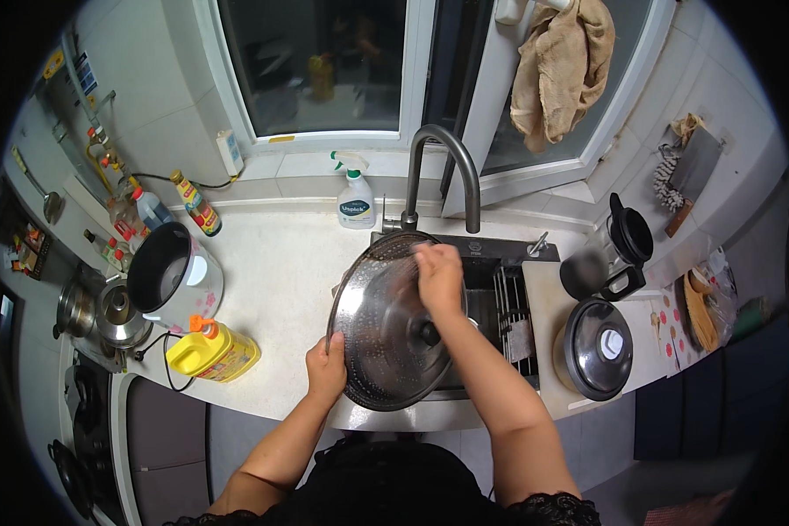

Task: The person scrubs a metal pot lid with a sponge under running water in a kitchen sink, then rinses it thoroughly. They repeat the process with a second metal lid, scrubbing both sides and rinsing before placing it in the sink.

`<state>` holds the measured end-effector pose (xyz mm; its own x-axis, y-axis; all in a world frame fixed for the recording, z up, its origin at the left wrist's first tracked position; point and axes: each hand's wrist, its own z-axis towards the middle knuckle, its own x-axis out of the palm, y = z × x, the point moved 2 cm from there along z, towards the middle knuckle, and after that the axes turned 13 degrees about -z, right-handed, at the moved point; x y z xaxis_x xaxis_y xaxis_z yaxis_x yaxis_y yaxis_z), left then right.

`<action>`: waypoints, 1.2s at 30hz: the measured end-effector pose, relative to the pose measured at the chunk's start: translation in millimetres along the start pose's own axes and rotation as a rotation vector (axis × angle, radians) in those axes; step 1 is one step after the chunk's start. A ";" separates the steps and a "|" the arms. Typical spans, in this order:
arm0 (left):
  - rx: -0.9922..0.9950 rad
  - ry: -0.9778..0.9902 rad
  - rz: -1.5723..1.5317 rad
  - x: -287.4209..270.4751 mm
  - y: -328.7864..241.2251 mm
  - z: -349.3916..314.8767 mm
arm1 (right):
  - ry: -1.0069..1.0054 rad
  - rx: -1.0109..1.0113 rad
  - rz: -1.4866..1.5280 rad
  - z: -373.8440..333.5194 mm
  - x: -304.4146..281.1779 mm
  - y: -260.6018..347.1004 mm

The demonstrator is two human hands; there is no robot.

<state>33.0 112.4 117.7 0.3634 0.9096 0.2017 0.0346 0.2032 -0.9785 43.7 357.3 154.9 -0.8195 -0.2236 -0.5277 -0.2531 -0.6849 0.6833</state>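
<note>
A large round glass pot lid [380,317], with a dark rim and a dark knob, is tilted over the front left of the sink [491,273]. Droplets or small spots cover its surface. My left hand [326,368] grips the lid's left rim. Against the lid's far right part, my right hand [439,280] is closed and slightly blurred; its fingertips are partly hidden, so anything inside them cannot be made out. The dark curved faucet [447,140] rises just beyond the lid. A wire rack [511,307] hangs in the sink's right side.
On the left counter stand a yellow jug [223,355], a large pot [197,285] and a sauce bottle [197,206]. A spray bottle [357,203] is behind the sink. To the right are a lidded pot [594,349] and a dark-handled pitcher [624,245].
</note>
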 end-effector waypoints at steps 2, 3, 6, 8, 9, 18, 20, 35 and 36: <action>-0.015 -0.045 -0.046 -3.2 0.7 0.3 | 0.041 -0.215 0.077 -21.9 -0.9 29.7; -0.024 -0.066 -0.070 -4.3 1.4 0.9 | 0.059 -0.184 0.057 -20.9 -0.2 28.1; 0.014 -0.024 -0.058 -3.5 4.2 2.8 | -0.028 0.068 0.022 -2.0 3.0 -22.7; 0.015 -0.016 -0.014 -4.5 1.9 4.8 | 0.001 0.080 -0.052 2.9 1.0 -18.5; 0.015 -0.012 0.007 -5.0 1.0 6.1 | 0.024 0.030 -0.057 -5.2 3.7 -9.8; 0.058 0.005 0.061 -4.3 -12.1 6.9 | -0.007 0.037 -0.124 13.2 4.5 -7.5; 0.067 -0.023 0.033 -7.5 -11.0 6.8 | 0.048 -0.128 -0.021 -5.0 2.0 26.0; 0.062 0.065 0.179 -7.5 -16.7 3.4 | -0.003 0.115 0.004 13.3 0.8 -13.5; 0.058 0.031 0.149 -6.9 -14.8 4.1 | -0.013 0.073 0.035 6.4 1.8 -5.2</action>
<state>26.2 104.7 131.0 0.3890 0.9198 0.0518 -0.0757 0.0879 -0.9933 40.2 364.9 153.6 -0.8348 -0.2373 -0.4969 -0.2606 -0.6246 0.7362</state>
